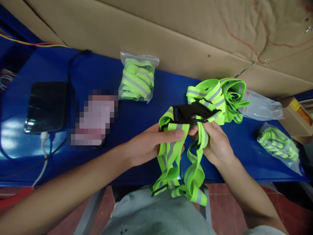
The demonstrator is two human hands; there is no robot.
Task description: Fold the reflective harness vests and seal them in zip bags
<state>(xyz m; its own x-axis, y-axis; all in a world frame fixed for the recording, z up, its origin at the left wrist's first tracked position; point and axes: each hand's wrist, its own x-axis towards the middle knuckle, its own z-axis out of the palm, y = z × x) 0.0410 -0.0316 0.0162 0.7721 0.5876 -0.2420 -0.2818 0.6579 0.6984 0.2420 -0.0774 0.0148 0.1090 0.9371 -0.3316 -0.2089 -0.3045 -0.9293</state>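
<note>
Between my hands is a neon-green reflective strap (171, 150) with grey stripes, its loops hanging past the table's front edge. My left hand (153, 142) is closed on it, thumb lying along the band just below a black plastic buckle (184, 112). On the other side, my right hand (217, 142) pinches the strap near the buckle's right end. Part of the fingers of both hands is hidden behind the webbing. Just beyond the buckle lies a heap of similar green straps (232, 94), partly overlapped by the held one.
A zip bag of green straps (138, 80) lies at the back, another bagged strap (278, 142) at right. A clear plastic bag (262, 106) and cardboard box (297, 119) are back right. Left are a black device (46, 107) with cables and a pixelated item (94, 119). Cardboard (171, 39) lines the back.
</note>
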